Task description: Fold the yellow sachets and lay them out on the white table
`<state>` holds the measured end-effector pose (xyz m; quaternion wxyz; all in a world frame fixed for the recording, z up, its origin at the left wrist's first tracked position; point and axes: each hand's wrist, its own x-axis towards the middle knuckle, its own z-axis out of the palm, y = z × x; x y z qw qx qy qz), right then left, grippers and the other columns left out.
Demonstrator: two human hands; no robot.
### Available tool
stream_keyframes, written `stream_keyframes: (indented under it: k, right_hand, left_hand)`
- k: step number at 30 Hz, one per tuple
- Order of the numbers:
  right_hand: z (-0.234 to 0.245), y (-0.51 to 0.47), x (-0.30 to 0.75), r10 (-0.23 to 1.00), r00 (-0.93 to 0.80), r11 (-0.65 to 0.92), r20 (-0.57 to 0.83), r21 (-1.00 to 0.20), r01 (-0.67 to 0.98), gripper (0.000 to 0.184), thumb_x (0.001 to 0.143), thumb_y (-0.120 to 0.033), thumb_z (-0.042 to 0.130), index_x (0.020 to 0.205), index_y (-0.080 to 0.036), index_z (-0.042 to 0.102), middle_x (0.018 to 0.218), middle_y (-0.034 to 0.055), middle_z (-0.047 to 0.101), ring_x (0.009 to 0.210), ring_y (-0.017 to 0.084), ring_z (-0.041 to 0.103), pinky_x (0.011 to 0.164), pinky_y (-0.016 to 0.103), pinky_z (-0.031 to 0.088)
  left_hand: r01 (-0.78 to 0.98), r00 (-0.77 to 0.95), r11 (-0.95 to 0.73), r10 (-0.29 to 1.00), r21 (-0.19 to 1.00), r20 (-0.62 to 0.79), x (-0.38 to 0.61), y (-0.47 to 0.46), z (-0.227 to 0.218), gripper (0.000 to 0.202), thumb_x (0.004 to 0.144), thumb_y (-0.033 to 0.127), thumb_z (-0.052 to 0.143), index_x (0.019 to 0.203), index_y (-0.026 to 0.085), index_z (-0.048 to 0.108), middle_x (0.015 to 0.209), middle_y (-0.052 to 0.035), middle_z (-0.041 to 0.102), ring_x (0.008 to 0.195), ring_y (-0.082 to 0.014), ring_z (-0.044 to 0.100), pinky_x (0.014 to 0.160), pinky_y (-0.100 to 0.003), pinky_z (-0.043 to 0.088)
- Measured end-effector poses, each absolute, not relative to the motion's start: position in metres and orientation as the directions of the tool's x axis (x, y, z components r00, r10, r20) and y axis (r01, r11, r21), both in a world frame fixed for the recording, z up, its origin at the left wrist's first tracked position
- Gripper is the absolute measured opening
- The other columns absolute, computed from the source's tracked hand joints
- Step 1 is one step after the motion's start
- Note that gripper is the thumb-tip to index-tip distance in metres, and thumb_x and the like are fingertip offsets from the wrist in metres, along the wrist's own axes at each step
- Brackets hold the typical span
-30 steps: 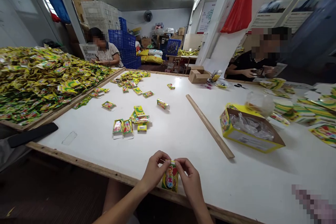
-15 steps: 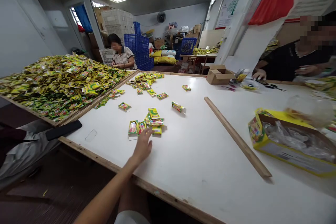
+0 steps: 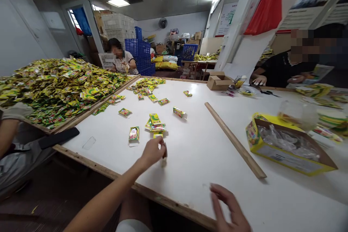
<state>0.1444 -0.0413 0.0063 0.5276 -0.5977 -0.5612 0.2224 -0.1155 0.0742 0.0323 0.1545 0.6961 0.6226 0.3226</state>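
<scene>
My left hand (image 3: 152,151) is closed on a small yellow-green packet (image 3: 164,154), held edge-on just above the white table (image 3: 195,159). It is a little nearer to me than a small cluster of the same packets (image 3: 155,123). One packet (image 3: 133,133) lies flat to the left of the hand. My right hand (image 3: 230,206) hovers near the table's front edge with fingers apart and nothing in it.
A wooden stick (image 3: 234,140) lies diagonally right of centre. Beyond it is a yellow carton of clear bags (image 3: 288,145). A heap of packets (image 3: 54,83) fills the left table, and a black flat object (image 3: 58,137) sits at its corner. Two people sit at the far side, near a cardboard box (image 3: 219,81).
Both hands were folding a packet near the front edge. The left hand then reached to the cluster and has drawn back shut on one of two side-by-side packets. The right hand is empty now.
</scene>
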Motion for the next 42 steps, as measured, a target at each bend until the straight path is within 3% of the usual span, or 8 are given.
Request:
stream_keyframes:
  k: [3, 8, 12, 15, 21, 27, 34, 42]
  right_hand:
    - [0.0, -0.028, 0.102, 0.931, 0.075, 0.314, 0.357, -0.888, 0.336, 0.038, 0.082, -0.049, 0.062, 0.11, -0.023, 0.061, 0.112, 0.0084, 0.062, 0.096, 0.027, 0.061, 0.082, 0.037, 0.053]
    - [-0.02, -0.022, 0.094, 0.976, 0.105, 0.161, 0.191, -0.958, 0.238, 0.038, 0.083, -0.048, 0.062, 0.108, -0.022, 0.054, 0.101, 0.0087, 0.064, 0.076, 0.023, 0.066, 0.045, 0.024, 0.049]
    - [-0.03, -0.016, 0.107, 0.982, 0.122, 0.128, 0.143, -0.984, 0.128, 0.04, 0.082, -0.049, 0.063, 0.109, -0.021, 0.052, 0.099, 0.0092, 0.065, 0.085, 0.024, 0.066, 0.062, 0.027, 0.056]
    - [-0.032, -0.009, 0.112, 0.991, 0.086, 0.096, 0.102, -0.993, 0.071, 0.045, 0.08, -0.051, 0.064, 0.112, -0.021, 0.055, 0.1, 0.0094, 0.066, 0.089, 0.025, 0.066, 0.073, 0.032, 0.057]
    - [-0.029, 0.005, 0.116, 0.992, -0.091, 0.1, 0.089, -0.988, 0.118, 0.038, 0.085, -0.054, 0.057, 0.097, -0.018, 0.066, 0.092, 0.0077, 0.067, 0.082, 0.024, 0.064, 0.07, 0.031, 0.054]
    - [-0.029, 0.017, 0.11, 0.987, -0.044, 0.159, 0.156, -0.983, 0.087, 0.033, 0.084, -0.05, 0.062, 0.094, -0.019, 0.063, 0.095, 0.0071, 0.066, 0.087, 0.024, 0.063, 0.075, 0.03, 0.052]
    - [-0.02, 0.006, 0.109, 0.977, -0.054, 0.214, 0.208, -0.958, 0.191, 0.031, 0.086, -0.049, 0.06, 0.092, -0.02, 0.069, 0.095, 0.0072, 0.067, 0.087, 0.024, 0.062, 0.078, 0.032, 0.05]
    - [-0.02, 0.013, 0.104, 0.989, 0.011, 0.142, 0.148, -0.965, 0.219, 0.034, 0.082, -0.051, 0.063, 0.091, -0.018, 0.068, 0.086, 0.0068, 0.068, 0.073, 0.022, 0.061, 0.067, 0.03, 0.05]
  left_hand:
    - [0.695, -0.032, -0.13, 0.977, 0.707, 0.211, -0.075, 0.051, 0.017, 0.012, 0.075, 0.011, 0.048, 0.068, 0.02, 0.053, 0.057, 0.0035, 0.056, 0.053, -0.0126, 0.051, 0.05, -0.022, 0.034]
    - [0.455, -0.133, 0.009, 0.989, 0.891, 0.058, -0.042, 0.026, -0.004, 0.012, 0.077, 0.018, 0.052, 0.067, 0.021, 0.047, 0.055, 0.0055, 0.05, 0.052, -0.0122, 0.047, 0.052, -0.023, 0.031]
    - [0.198, -0.048, -0.052, 0.997, 0.979, 0.062, -0.042, 0.014, -0.006, 0.015, 0.084, 0.03, 0.056, 0.092, 0.022, 0.046, 0.065, 0.0048, 0.056, 0.058, -0.0128, 0.054, 0.056, -0.022, 0.039]
    - [0.084, 0.071, -0.097, 0.993, 0.992, 0.091, -0.047, 0.007, -0.006, 0.022, 0.082, 0.027, 0.06, 0.101, 0.021, 0.05, 0.08, 0.0002, 0.062, 0.066, -0.0134, 0.059, 0.06, -0.022, 0.045]
    - [0.113, 0.132, -0.088, 0.989, 0.99, 0.073, -0.059, 0.006, -0.009, 0.009, 0.082, 0.024, 0.06, 0.089, 0.018, 0.062, 0.078, -0.001, 0.064, 0.067, -0.0138, 0.06, 0.063, -0.024, 0.047]
    - [0.01, 0.064, -0.188, 0.98, 0.982, 0.187, -0.055, 0.009, -0.008, 0.01, 0.081, 0.016, 0.06, 0.091, 0.018, 0.06, 0.093, -0.0041, 0.067, 0.09, -0.0187, 0.063, 0.083, -0.03, 0.05]
    - [0.154, 0.025, -0.201, 0.98, 0.967, 0.199, -0.053, 0.003, -0.003, 0.011, 0.085, 0.023, 0.058, 0.084, 0.017, 0.067, 0.084, -0.0056, 0.069, 0.083, -0.0191, 0.063, 0.078, -0.03, 0.05]
    - [0.093, -0.051, -0.079, 0.995, 0.993, 0.083, -0.048, 0.014, -0.001, 0.008, 0.078, 0.021, 0.064, 0.081, 0.015, 0.069, 0.071, -0.0032, 0.066, 0.07, -0.0167, 0.06, 0.067, -0.026, 0.047]
